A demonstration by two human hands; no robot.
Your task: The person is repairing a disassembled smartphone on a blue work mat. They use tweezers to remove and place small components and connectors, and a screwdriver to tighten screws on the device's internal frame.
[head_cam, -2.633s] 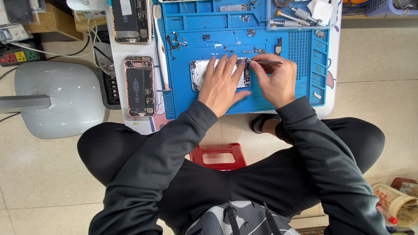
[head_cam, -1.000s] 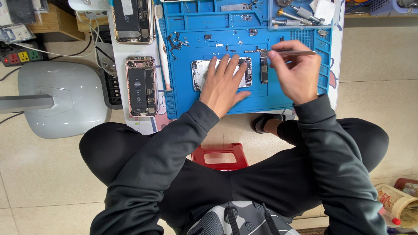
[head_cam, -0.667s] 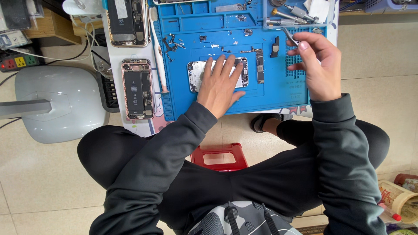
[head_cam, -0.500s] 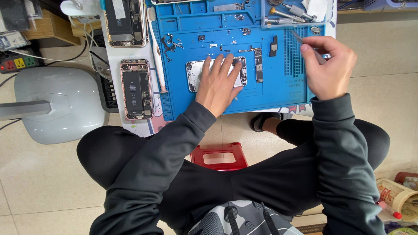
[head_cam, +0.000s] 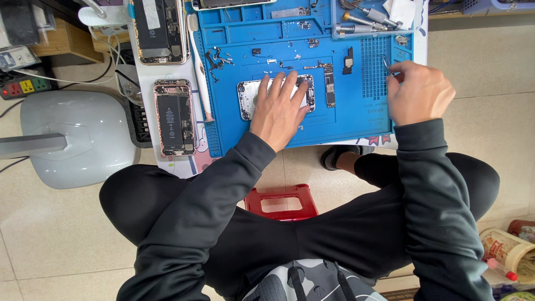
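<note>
Matt blue rubbery mat, shiny metal phone shell, glossy red plastic stool, metal tweezers

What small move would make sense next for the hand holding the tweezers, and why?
Probably lower the tweezers to the gridded part of the blue mat and release. The right hand holds them at the mat's right edge, away from the open phone that the left hand presses flat.

Left of the blue mat lay two opened phones. One phone housing rested on the mat. Two hands worked there.
</note>
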